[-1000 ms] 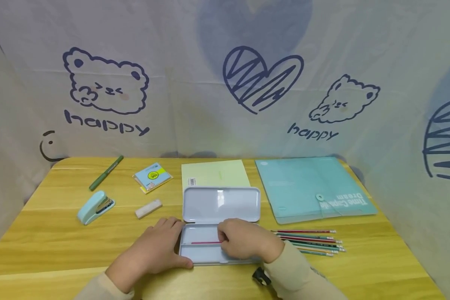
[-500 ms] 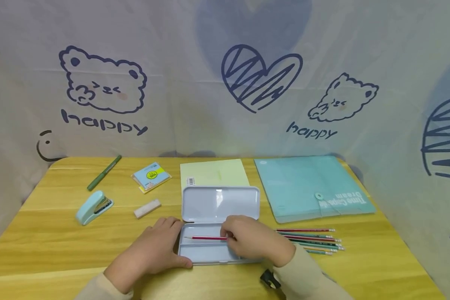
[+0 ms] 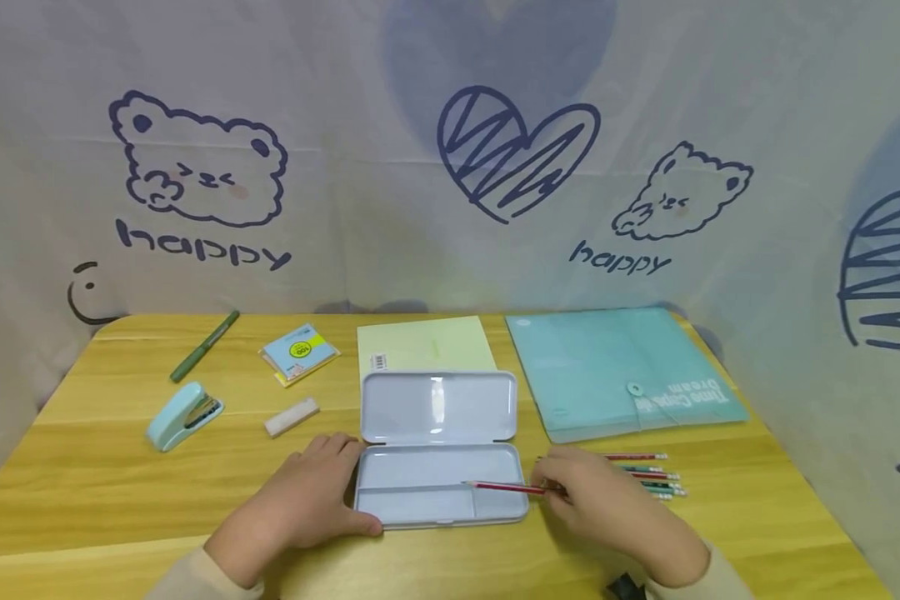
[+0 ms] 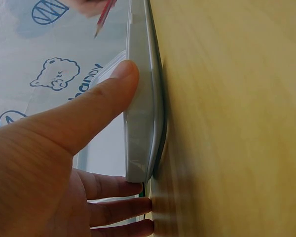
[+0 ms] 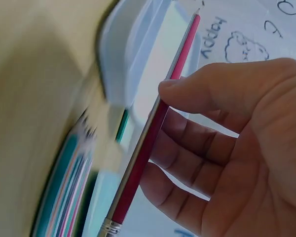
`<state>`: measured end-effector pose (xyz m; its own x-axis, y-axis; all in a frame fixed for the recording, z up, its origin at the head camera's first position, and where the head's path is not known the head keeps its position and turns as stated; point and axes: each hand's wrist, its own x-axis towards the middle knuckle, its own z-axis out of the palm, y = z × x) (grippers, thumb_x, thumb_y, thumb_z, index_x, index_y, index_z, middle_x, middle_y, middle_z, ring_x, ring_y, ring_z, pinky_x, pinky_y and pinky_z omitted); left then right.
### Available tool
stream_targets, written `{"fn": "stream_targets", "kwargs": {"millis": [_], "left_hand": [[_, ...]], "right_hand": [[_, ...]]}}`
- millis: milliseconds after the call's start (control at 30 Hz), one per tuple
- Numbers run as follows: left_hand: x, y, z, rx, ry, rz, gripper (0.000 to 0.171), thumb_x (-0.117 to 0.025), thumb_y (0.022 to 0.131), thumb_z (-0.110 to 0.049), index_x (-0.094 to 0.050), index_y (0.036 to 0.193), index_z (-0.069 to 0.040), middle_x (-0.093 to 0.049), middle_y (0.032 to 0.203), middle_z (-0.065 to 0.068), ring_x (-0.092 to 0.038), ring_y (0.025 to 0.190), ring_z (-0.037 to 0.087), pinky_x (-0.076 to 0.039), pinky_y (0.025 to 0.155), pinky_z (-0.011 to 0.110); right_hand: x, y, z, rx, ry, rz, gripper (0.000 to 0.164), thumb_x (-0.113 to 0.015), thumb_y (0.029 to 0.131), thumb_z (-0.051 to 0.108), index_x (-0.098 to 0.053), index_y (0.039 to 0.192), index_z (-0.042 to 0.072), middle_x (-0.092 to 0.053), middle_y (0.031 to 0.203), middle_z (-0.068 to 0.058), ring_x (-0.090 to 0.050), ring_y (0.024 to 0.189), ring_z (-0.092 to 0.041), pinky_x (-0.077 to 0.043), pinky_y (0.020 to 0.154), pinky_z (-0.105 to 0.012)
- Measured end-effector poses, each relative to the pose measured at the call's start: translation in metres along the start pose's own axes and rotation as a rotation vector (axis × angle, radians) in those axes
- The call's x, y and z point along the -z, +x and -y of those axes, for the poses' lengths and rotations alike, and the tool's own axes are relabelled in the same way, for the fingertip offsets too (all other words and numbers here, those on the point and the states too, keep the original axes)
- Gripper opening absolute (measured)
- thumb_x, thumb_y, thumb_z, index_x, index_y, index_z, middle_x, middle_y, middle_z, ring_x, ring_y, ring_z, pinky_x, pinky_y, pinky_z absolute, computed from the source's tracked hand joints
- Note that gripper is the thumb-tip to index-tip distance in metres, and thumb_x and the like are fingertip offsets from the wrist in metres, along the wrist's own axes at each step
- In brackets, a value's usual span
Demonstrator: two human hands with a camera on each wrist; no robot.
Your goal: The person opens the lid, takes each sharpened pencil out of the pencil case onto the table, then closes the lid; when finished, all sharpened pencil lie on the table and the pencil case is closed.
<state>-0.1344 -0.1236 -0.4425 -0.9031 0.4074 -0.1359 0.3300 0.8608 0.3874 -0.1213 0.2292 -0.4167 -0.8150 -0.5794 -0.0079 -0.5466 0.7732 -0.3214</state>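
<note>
My right hand [image 3: 596, 504] pinches a red pencil [image 3: 506, 487] between thumb and fingertips, just past the right end of a white pencil case [image 3: 412, 463]. Its sharpened tip points left over the case's divided tray. In the right wrist view the pencil [image 5: 155, 116] slants across, its metal ferrule at the lower end. The case lies with its lid [image 3: 405, 408] folded back. At the left end, my left hand [image 3: 300, 492] holds the case, thumb [image 4: 108, 96] against the front wall and fingers round the side. Several pencils [image 3: 656, 475] lie partly hidden behind my right hand.
A teal document folder [image 3: 615, 367] lies back right, and a pale green notebook [image 3: 427, 343] behind the lid. To the left are a white eraser [image 3: 292, 417], sticky notes [image 3: 300, 352], a light blue stapler [image 3: 185, 414] and a green pen [image 3: 205, 346].
My right hand has lifted the red pencil up from the tray and carried it right, past the case's right end. My left hand has stayed on the case.
</note>
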Motion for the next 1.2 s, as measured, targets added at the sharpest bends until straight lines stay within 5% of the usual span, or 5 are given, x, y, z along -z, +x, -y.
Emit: {"fn": "stream_targets", "kwargs": {"millis": [133, 567, 900, 1200], "left_hand": [[-0.001, 0.001, 0.000, 0.000, 0.005, 0.001, 0.101, -0.082, 0.067, -0.069, -0.055, 0.137, 0.000, -0.055, 0.135, 0.014, -0.048, 0.127, 0.034, -0.046, 0.097, 0.060], [-0.001, 0.001, -0.001, -0.006, 0.005, -0.009, 0.100, -0.082, 0.067, -0.068, -0.055, 0.137, -0.001, -0.056, 0.134, 0.014, -0.049, 0.125, 0.034, -0.046, 0.096, 0.059], [0.000, 0.000, 0.001, 0.006, -0.004, 0.006, 0.102, -0.082, 0.067, -0.068, -0.054, 0.138, -0.001, -0.055, 0.136, 0.015, -0.048, 0.127, 0.035, -0.045, 0.098, 0.059], [0.000, 0.000, 0.000, -0.002, 0.000, -0.002, 0.100, -0.083, 0.068, -0.067, -0.054, 0.137, 0.000, -0.055, 0.135, 0.014, -0.048, 0.126, 0.034, -0.046, 0.097, 0.058]], "right_hand": [[0.000, -0.018, -0.013, -0.026, -0.020, -0.016, 0.015, -0.073, 0.090, 0.008, -0.071, 0.093, 0.022, -0.063, 0.091, 0.014, -0.055, 0.079, -0.002, -0.051, 0.067, -0.028], [-0.002, -0.065, -0.045, -0.303, -0.015, 0.050, 0.021, -0.068, 0.092, 0.012, -0.072, 0.094, 0.032, -0.064, 0.091, 0.022, -0.062, 0.086, -0.003, -0.055, 0.073, -0.030], [-0.011, -0.065, -0.059, -0.319, -0.088, 0.031, 0.022, -0.074, 0.088, 0.009, -0.074, 0.087, 0.031, -0.066, 0.085, 0.021, -0.065, 0.081, -0.006, -0.056, 0.070, -0.030], [-0.013, -0.056, -0.053, -0.351, -0.170, -0.047, 0.030, -0.074, 0.087, 0.008, -0.055, 0.071, 0.024, -0.049, 0.068, 0.013, -0.044, 0.063, -0.005, -0.042, 0.057, -0.028]]}}
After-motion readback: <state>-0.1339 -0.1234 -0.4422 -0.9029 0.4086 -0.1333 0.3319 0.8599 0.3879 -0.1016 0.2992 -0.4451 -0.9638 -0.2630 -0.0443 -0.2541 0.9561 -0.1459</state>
